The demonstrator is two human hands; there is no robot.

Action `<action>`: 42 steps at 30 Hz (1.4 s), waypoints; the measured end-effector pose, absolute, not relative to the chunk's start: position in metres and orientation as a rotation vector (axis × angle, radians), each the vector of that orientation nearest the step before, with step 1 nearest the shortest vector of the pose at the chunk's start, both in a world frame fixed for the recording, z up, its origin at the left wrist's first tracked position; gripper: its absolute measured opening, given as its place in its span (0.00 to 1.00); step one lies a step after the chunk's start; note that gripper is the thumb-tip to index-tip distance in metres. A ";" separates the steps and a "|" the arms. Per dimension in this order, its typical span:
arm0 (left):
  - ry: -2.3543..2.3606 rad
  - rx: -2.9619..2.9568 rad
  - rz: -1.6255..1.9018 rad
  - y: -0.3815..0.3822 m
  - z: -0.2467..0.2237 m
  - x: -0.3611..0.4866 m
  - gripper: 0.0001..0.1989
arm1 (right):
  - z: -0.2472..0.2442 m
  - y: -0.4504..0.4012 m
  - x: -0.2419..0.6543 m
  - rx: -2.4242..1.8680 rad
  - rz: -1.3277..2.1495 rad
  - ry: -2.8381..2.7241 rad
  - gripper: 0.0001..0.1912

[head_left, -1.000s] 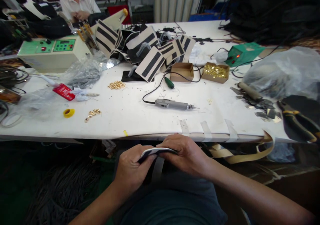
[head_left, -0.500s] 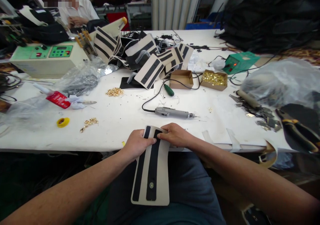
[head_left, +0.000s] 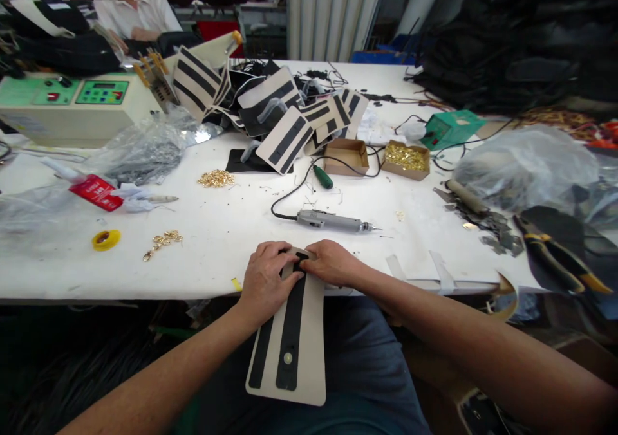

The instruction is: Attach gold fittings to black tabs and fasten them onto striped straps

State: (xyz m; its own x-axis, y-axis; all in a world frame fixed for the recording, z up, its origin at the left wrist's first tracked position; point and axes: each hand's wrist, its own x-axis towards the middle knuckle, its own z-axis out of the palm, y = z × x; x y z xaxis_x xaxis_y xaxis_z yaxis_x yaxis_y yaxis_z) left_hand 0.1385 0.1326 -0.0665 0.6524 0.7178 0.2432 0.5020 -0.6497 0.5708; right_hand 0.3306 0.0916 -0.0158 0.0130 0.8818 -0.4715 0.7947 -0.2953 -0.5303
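A beige panel [head_left: 313,345] with two black strips and a small round button near its lower end hangs over my lap, its top at the table's front edge. My left hand [head_left: 269,279] grips its upper left part, fingers over the top. My right hand [head_left: 331,262] pinches the upper right corner, thumb on the black strip close to my left fingers. What lies beneath my fingertips is hidden. Beyond my hands, a grey electric screwdriver [head_left: 331,221] lies on the table, with a green handle [head_left: 322,177] behind it.
Striped panels [head_left: 284,140] are piled at the back. Cardboard boxes [head_left: 406,158] stand behind the screwdriver. Gold clasps [head_left: 164,242], yellow tape [head_left: 106,240] and a red glue bottle [head_left: 96,192] lie left. Pliers [head_left: 555,255] and plastic bags [head_left: 526,168] are right. A person [head_left: 138,13] sits beyond the table.
My left hand has shifted up over the panel's top, its fingers now curled across the left strip and nearer my right hand. The view has turned slightly.
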 end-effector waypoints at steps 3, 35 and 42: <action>0.943 2.381 0.662 0.130 -0.073 0.138 0.12 | -0.017 0.092 0.332 -2.142 1.166 -1.785 0.12; 0.938 2.552 0.480 0.144 -0.103 0.134 0.13 | -0.041 0.001 0.485 -2.285 0.158 -1.115 0.07; 0.958 2.497 0.508 0.144 -0.105 0.134 0.13 | -0.062 0.008 0.560 -2.428 0.165 -1.144 0.10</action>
State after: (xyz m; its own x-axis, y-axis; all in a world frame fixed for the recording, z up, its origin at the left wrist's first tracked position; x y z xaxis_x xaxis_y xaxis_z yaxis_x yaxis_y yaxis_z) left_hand 0.1343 0.1435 -0.1049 0.6964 0.6936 0.1841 0.5416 -0.6763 0.4993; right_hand 0.5604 0.0080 -0.0620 0.6491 0.7564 0.0806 0.7028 -0.5558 -0.4440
